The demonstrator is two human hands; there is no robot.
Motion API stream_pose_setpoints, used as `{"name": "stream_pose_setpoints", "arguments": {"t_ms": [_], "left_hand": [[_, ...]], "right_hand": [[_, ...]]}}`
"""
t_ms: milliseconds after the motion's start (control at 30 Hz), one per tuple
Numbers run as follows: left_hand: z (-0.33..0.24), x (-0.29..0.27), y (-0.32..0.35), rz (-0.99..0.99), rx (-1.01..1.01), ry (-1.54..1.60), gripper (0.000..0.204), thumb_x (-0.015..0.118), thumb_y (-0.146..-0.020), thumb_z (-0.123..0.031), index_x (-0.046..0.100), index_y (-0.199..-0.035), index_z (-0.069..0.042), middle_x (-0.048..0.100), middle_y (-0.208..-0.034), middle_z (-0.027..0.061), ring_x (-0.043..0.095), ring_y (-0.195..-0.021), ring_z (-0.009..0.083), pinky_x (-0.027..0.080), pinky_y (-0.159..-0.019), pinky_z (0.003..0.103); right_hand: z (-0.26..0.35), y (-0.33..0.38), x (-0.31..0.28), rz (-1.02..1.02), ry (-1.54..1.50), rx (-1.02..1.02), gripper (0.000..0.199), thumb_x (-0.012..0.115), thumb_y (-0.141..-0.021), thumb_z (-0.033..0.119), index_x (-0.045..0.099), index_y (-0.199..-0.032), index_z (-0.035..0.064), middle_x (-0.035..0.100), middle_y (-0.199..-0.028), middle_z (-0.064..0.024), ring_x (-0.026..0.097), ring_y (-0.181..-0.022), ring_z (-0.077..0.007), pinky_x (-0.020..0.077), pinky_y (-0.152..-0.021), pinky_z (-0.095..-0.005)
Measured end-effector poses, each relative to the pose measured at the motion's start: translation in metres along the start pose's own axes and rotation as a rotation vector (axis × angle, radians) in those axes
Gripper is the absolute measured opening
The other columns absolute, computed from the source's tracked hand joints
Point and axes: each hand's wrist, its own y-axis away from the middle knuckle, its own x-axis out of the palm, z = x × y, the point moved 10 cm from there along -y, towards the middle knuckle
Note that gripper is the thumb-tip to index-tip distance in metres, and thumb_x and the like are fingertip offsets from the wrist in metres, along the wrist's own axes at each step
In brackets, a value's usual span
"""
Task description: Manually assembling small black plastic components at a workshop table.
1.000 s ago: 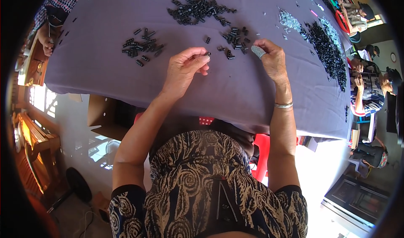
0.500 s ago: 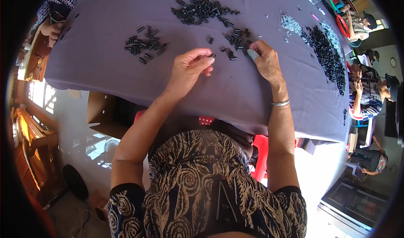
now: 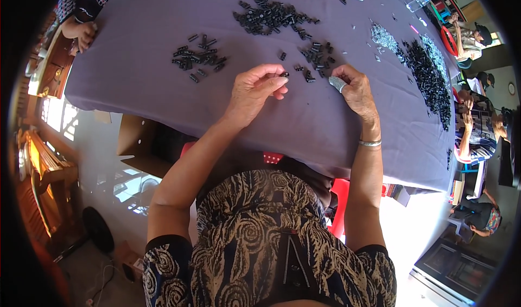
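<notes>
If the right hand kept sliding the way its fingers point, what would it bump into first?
The right hand points up and a little left across the purple tablecloth. It would probably meet the small cluster of black parts just beyond its fingertips first, though depth is hard to judge.

1 head-worn fisheye view looks steeply down from above the person's chest, facing the purple-clothed table [image 3: 163, 46] ahead; the torso is near, seated people far right.

- Tablecloth [image 3: 163, 79]: matt purple cloth, smooth, draped over the near edge.
- Small black parts [image 3: 198, 57]: dark plastic by the look, slightly glossy.
- Bangle [image 3: 370, 142]: shiny metal.
- Box [image 3: 135, 144] under the near edge: plain brown cardboard.
</notes>
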Motion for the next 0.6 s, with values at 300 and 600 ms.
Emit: {"name": "stream_pose_setpoints", "arguments": {"t_ms": [300,600], "left_hand": [[-0.001,-0.001,0.0,-0.012,-0.009,0.024,0.013,0.061,-0.084,-0.004,0.061,-0.096,0.0,0.059,-0.087,0.0056,0.06,-0.073,0.0126,0.051,-0.064,0.026],[-0.002,-0.001,0.0,0.0,-0.009,0.0,0.016,0.061,-0.083,-0.003,0.06,-0.099,0.0,0.059,-0.087,0.0053,0.06,-0.072,0.0118,0.051,-0.063,0.024]], "right_hand": [[0.008,0.003,0.001,0.063,-0.034,0.018,0.008,0.056,-0.076,-0.001,0.061,-0.081,0.0015,0.056,-0.069,0.0003,0.046,-0.064,-0.0067,0.0379,-0.059,-0.0226],[0.008,-0.001,-0.009,-0.133,0.047,-0.005,0.009,0.061,-0.08,0.01,0.064,-0.083,0.0023,0.061,-0.071,-0.0046,0.05,-0.061,-0.0095,0.0427,-0.059,-0.026]]}}
